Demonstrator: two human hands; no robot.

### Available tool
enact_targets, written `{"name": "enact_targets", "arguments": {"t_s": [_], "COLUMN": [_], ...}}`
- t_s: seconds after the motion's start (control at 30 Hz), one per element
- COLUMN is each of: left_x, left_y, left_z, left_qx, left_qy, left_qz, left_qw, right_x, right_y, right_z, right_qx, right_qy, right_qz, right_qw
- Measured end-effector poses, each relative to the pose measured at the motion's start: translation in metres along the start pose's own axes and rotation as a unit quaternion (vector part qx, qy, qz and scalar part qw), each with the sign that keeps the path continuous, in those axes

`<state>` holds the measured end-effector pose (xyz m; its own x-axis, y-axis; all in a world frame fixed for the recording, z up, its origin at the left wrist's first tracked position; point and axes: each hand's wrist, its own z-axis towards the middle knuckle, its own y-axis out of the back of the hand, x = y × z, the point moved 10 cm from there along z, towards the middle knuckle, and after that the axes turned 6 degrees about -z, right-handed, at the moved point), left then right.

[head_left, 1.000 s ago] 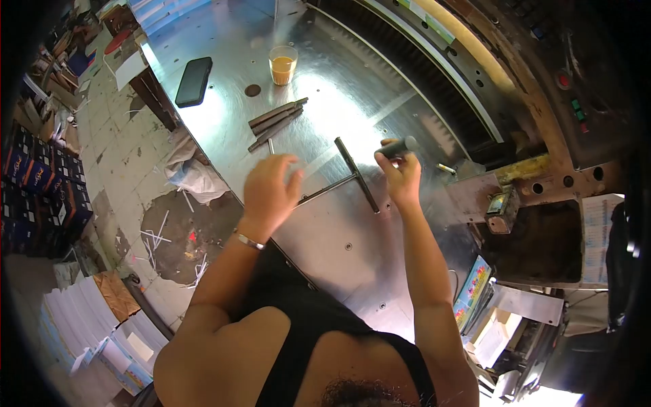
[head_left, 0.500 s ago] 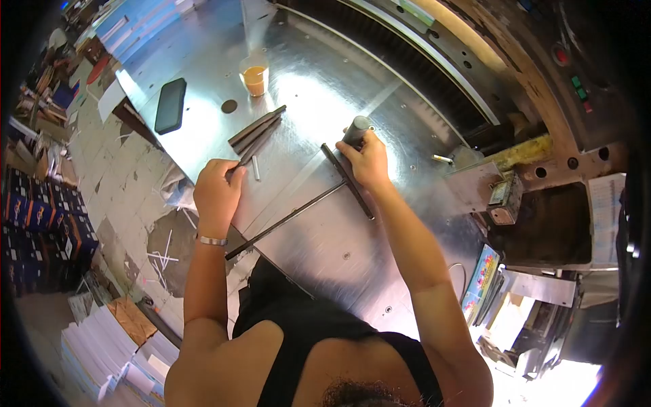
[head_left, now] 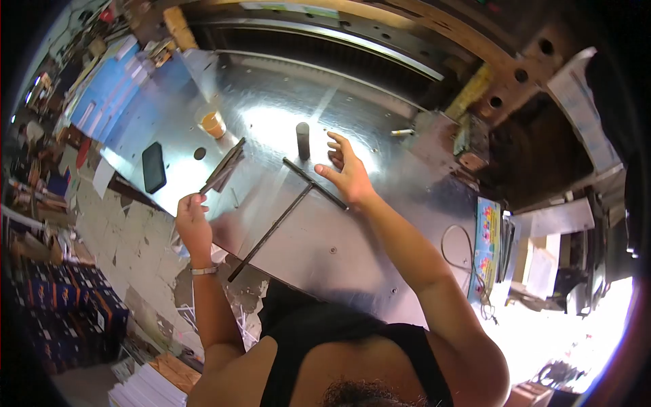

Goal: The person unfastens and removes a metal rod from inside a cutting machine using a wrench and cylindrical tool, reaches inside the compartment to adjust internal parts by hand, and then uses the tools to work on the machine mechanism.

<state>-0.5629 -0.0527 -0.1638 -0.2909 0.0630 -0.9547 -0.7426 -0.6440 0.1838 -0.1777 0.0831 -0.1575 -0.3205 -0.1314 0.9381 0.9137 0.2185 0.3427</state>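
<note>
Cylinder (head_left: 303, 141) now stands released near right hand (head_left: 348, 173), its grip open; left hand (head_left: 194, 220) pinches dark strip (head_left: 220, 171).

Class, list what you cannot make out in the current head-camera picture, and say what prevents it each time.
- Head view: the near end of the dark bar, covered by the left hand's fingers.
- Head view: the lower part of the paper stack, cut off by the bottom edge.
- Head view: lettering on the dark boxes, too small and blurred.
- Head view: detail in the bright patch, washed out by glare.
</note>
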Motion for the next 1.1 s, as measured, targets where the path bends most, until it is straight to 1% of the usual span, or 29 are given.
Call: {"name": "enact_targets", "arguments": {"t_s": [0.07,0.1,0.13,0.17,0.23,0.27,0.33,0.43,0.47,0.53,0.57,0.67,0.73,0.8,0.83,0.87,0.93,1.0,1.07,1.1], "left_x": [-0.027,-0.039,-0.054,-0.065,-0.085,-0.097,-0.119,-0.153,-0.164,-0.188,-0.214,-0.254,-0.292,-0.335,-0.348,-0.36,-0.378,-0.387,-0.388,-0.39], "left_y": [0.006,0.007,0.004,-0.002,-0.023,-0.036,-0.074,-0.14,-0.162,-0.198,-0.216,-0.278,-0.311,-0.344,-0.366,-0.391,-0.447,-0.504,-0.565,-0.589], "left_z": [-0.001,-0.002,-0.006,-0.009,-0.023,-0.033,-0.06,-0.115,-0.133,-0.157,-0.172,-0.214,-0.245,-0.276,-0.288,-0.298,-0.313,-0.322,-0.322,-0.321], "left_qx": [-0.009,-0.013,-0.002,0.016,0.072,0.095,0.188,0.301,0.343,0.395,0.41,0.531,0.545,0.56,0.565,0.568,0.543,0.505,0.455,0.422], "left_qy": [-0.071,-0.094,-0.122,-0.127,-0.129,-0.126,-0.123,-0.145,-0.153,-0.174,-0.246,-0.283,-0.396,-0.449,-0.476,-0.504,-0.583,-0.632,-0.661,-0.676], "left_qz": [0.02,0.042,0.036,0.017,-0.014,-0.025,-0.061,-0.065,-0.076,-0.091,-0.036,0.01,0.024,-0.013,-0.011,-0.01,0.016,0.094,0.197,0.235], "left_qw": [0.997,0.995,0.992,0.992,0.989,0.987,0.973,0.94,0.924,0.897,0.878,0.799,0.739,0.696,0.673,0.651,0.605,0.58,0.564,0.556], "right_x": [-0.002,0.005,0.01,0.032,0.067,0.083,0.109,0.125,0.106,0.056,0.048,0.022,0.002,-0.029,-0.043,-0.051,-0.062,-0.058,-0.059,-0.061], "right_y": [0.018,0.027,0.034,0.043,0.056,0.061,0.069,0.079,0.082,0.086,0.099,0.148,0.18,0.206,0.216,0.224,0.24,0.254,0.265,0.266], "right_z": [-0.019,-0.032,-0.046,-0.067,-0.101,-0.117,-0.146,-0.183,-0.184,-0.195,-0.207,-0.244,-0.264,-0.281,-0.289,-0.295,-0.305,-0.313,-0.317,-0.317], "right_qx": [-0.012,-0.03,-0.035,-0.045,-0.095,-0.109,-0.108,-0.144,-0.111,-0.044,-0.079,-0.179,-0.232,-0.309,-0.345,-0.377,-0.437,-0.457,-0.481,-0.467], "right_qy": [-0.009,0.02,0.031,0.039,0.183,0.207,0.27,0.301,0.235,0.102,0.093,0.059,0.022,-0.027,-0.05,-0.05,-0.044,-0.051,-0.051,-0.043], "right_qz": [0.007,-0.025,-0.071,-0.11,-0.142,-0.182,-0.222,-0.313,-0.288,-0.228,-0.24,-0.262,-0.254,-0.166,-0.12,-0.089,-0.027,-0.033,-0.032,-0.028], "right_qw": [1.0,0.999,0.996,0.992,0.968,0.955,0.931,0.889,0.922,0.967,0.963,0.946,0.939,0.936,0.929,0.921,0.898,0.887,0.875,0.883]}}
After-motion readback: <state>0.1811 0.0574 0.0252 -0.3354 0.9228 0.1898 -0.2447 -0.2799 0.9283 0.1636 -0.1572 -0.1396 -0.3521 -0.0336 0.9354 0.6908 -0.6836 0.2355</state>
